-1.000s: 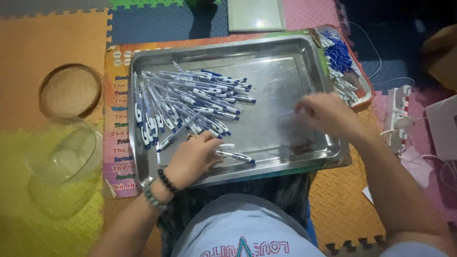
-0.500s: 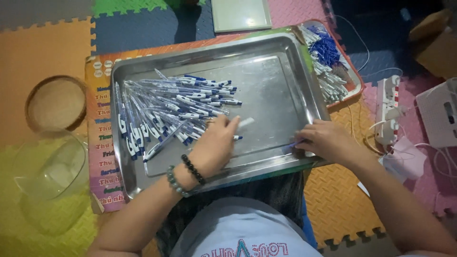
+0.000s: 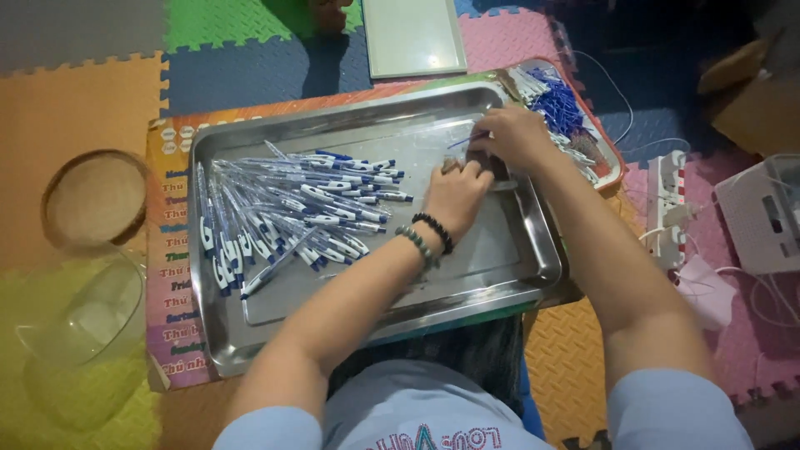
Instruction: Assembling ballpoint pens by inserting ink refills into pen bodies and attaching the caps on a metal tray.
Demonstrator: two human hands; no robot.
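A steel tray (image 3: 533,258) lies on a printed chart in front of me. A pile of blue-and-white pens with clear barrels (image 3: 283,212) fills its left half. My left hand (image 3: 454,196), with bead bracelets on the wrist, is closed over the tray's right half, apparently on a clear pen barrel that is mostly hidden in the fingers. My right hand (image 3: 510,137) is just behind it at the tray's far right corner, pinching a thin blue refill (image 3: 463,142) that points left. The two hands almost touch.
A smaller tray of blue refills and pen parts (image 3: 562,108) sits at the back right. A clear plastic jar (image 3: 83,333) and a round lid (image 3: 96,200) lie to the left. A power strip (image 3: 667,208), cables and a white device (image 3: 767,217) are on the right, and a white board (image 3: 412,33) lies behind.
Both hands have moved from the tray's near edge to its far right corner and come together. The left hand left the pen pile with a barrel in it.
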